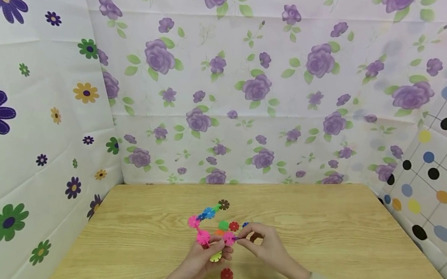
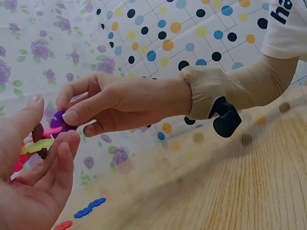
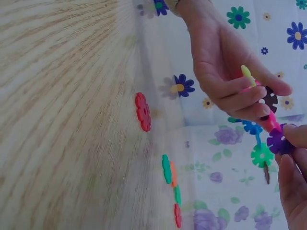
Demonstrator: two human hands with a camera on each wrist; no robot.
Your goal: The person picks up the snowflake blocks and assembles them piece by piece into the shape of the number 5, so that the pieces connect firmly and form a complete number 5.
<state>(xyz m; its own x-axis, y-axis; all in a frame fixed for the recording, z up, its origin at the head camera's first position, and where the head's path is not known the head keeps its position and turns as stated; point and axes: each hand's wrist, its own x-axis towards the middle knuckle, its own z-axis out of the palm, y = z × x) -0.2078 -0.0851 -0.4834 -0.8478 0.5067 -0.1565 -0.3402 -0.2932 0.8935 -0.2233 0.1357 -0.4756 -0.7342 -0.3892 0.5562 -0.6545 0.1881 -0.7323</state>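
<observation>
My left hand (image 1: 200, 258) holds a chain of interlocking plastic snowflake discs between thumb and fingers. From that hand the chain runs up and away through a pink disc (image 1: 203, 237), a light blue disc (image 1: 209, 213) and a brown disc (image 1: 224, 204) at its far end. A yellow disc (image 1: 215, 257) shows by the left fingers. Another pink disc (image 1: 229, 238) sticks out toward my right hand (image 1: 270, 247). Thumb and fingertips of the right hand pinch a purple disc (image 3: 278, 142), which meets the pink disc's edge. Left fingers partly hide the chain's near part.
On the wooden table (image 1: 125, 236), a loose red disc (image 1: 226, 275) lies near the front. Beyond the hands are a green disc (image 1: 223, 225), a second red disc (image 1: 234, 226), an orange disc (image 1: 219, 232) and a blue disc (image 1: 245, 225). Patterned sheets (image 1: 246, 136) border the table.
</observation>
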